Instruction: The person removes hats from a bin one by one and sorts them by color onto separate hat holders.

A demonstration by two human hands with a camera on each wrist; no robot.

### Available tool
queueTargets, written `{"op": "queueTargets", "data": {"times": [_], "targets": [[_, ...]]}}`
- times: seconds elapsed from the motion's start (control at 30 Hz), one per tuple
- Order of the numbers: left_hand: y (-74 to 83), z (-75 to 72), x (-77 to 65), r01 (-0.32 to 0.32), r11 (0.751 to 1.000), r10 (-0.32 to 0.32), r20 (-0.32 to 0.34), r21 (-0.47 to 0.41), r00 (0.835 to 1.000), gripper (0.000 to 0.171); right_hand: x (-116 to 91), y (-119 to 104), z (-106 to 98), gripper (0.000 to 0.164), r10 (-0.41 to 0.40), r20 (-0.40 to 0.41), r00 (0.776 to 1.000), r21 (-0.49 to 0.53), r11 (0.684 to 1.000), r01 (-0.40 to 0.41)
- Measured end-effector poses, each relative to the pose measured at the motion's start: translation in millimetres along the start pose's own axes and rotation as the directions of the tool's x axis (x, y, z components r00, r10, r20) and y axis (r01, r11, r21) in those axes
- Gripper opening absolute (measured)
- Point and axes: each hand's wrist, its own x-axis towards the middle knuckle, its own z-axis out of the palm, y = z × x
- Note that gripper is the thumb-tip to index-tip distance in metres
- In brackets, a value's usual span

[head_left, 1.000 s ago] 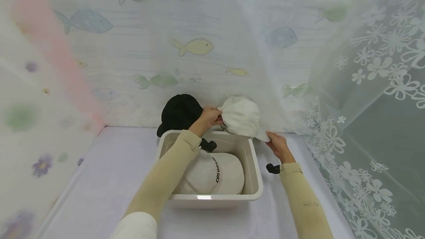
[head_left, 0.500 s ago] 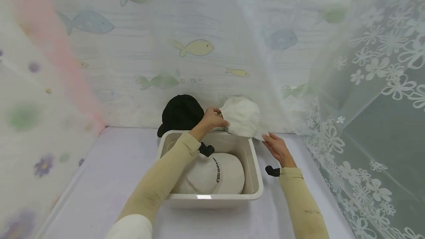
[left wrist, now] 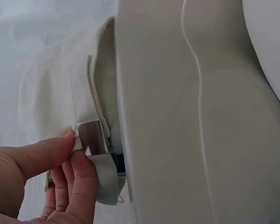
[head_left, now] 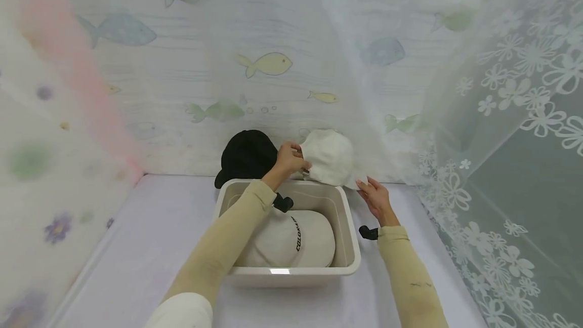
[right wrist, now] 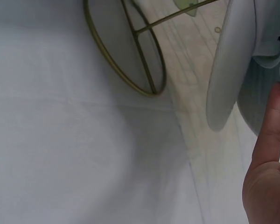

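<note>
A white cap (head_left: 330, 158) sits behind the plastic bin, its brim (head_left: 357, 180) pointing right. My left hand (head_left: 290, 161) pinches the cap's back strap between thumb and fingers. In the left wrist view that strap (left wrist: 83, 88) runs through a metal buckle (left wrist: 92, 137), right at the fingertips. My right hand (head_left: 375, 197) touches the brim with its fingers extended. In the right wrist view one straight finger (right wrist: 269, 128) lies along the cap's pale edge. A black cap (head_left: 248, 156) sits to the left of my left hand.
The beige plastic bin (head_left: 350, 242) holds a pale cap (head_left: 314, 237) lettered COLORADO, partly behind my left forearm. A gold-coloured wire stand (right wrist: 154, 91) with an oval base shows in the right wrist view. A fish-printed curtain (head_left: 273, 24) hangs close behind the caps.
The right hand's fingers have straightened at the brim, and the hand has shifted slightly left and up. The left hand has kept hold at the cap's back, its fingers shifting slightly.
</note>
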Motion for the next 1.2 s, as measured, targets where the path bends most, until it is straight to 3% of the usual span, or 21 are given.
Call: {"op": "queueTargets", "data": {"times": [0.23,0.37,0.6,0.8,1.0,1.2], "targets": [[-4.8,-4.6,3.6,0.017,1.0,-0.018,0.059,0.014,0.998,0.056,-3,7,2,0.074,-0.027,-0.036,0.999,0.015,1.0,0.027],[-7.5,-6.8,8.7,0.02,0.997,-0.027,0.102,0.071,0.994,0.062,-6,7,2,0.074,-0.017,-0.044,0.999,-0.013,1.0,0.016],[-11.2,-3.4,12.1,-0.09,0.97,0.06,0.134,0.224,0.989,0.083,-12,3,-3,0.076,0.025,0.037,0.999,-0.064,0.998,-0.022],[-9.1,5.2,5.0,-0.156,0.935,0.136,0.083,0.317,0.987,0.082,-13,0,-3,0.084,0.019,0.066,0.998,-0.064,0.998,-0.015],[-2.8,7.0,-10.2,-0.171,0.935,0.17,0.03,0.309,0.985,0.069,-16,-9,-1,0.088,-0.015,0.033,0.999,-0.049,0.999,0.017],[2.6,9.0,-16.0,-0.217,0.925,0.236,-0.024,0.314,0.972,0.067,-15,-19,1,0.085,-0.083,0.028,0.996,-0.033,0.996,0.084]]}}
